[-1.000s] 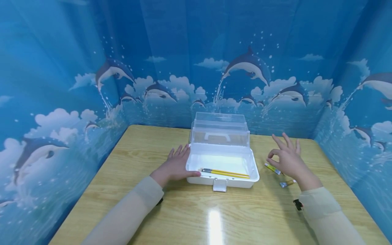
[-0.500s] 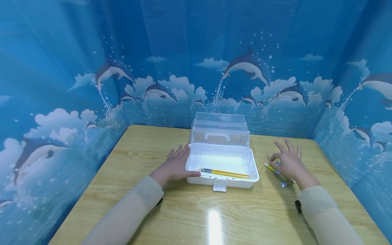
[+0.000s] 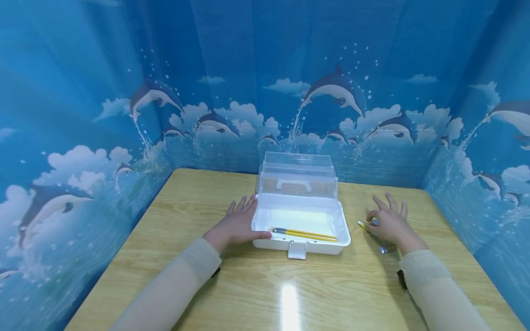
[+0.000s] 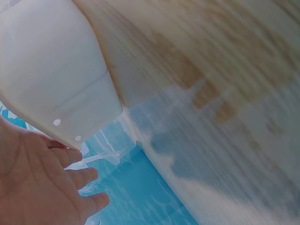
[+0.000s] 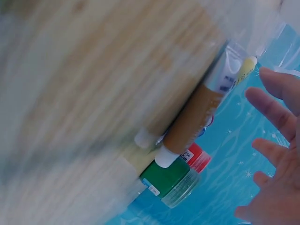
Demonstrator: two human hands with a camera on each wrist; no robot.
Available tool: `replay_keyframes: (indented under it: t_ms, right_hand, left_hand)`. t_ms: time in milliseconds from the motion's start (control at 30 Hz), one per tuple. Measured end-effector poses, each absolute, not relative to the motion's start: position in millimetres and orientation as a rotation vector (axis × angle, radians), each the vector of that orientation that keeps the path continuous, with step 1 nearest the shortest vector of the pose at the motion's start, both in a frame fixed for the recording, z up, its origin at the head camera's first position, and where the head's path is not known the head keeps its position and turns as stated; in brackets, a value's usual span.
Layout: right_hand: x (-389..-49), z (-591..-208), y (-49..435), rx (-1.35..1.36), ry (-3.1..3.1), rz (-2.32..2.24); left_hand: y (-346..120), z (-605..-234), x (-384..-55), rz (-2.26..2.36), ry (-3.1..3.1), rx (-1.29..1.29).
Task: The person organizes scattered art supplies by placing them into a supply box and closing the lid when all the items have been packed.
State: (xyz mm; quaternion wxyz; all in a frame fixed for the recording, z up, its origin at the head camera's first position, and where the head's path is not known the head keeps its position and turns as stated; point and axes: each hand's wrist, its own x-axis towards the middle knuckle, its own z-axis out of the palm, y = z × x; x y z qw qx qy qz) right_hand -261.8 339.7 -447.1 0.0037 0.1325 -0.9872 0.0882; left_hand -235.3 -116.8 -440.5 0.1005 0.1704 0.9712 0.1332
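Observation:
A white plastic box (image 3: 327, 248) stands on the table with its clear lid (image 3: 298, 168) raised. Two yellow-handled paintbrushes (image 3: 306, 233) lie inside along the front wall. My left hand (image 3: 238, 225) rests at the box's left side, fingers extended and thumb over the front-left rim. Low over the table on the right, my right hand (image 3: 390, 224) has its thumb and index finger bent toward each other. Close by its fingertips lies a yellow paint tube (image 3: 365, 227). Below the hand is a brown paint tube (image 5: 194, 117) with a silver end. The right wrist view shows spread fingers holding nothing.
In the right wrist view a green paint jar (image 5: 168, 180) and a red jar (image 5: 200, 159) stand beyond the brown tube. The box's latch (image 3: 297, 250) hangs down at the front. A blue dolphin-print curtain (image 3: 232, 69) encloses the wooden table (image 3: 244, 294) at the back and sides.
My right hand has moved down and slightly to the right, covering more of the yellow and brown tubes. The left hand and the box have stayed in place.

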Motion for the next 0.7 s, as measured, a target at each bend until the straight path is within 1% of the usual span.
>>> replay_keyframes:
  t_ms: [700]
  right_hand:
    - [-266.3,-450.0,333.0,0.366,-3.177,0.233]
  left_hand:
    - [-117.7,-442.3,-236.3,0.400,2.870,0.514]
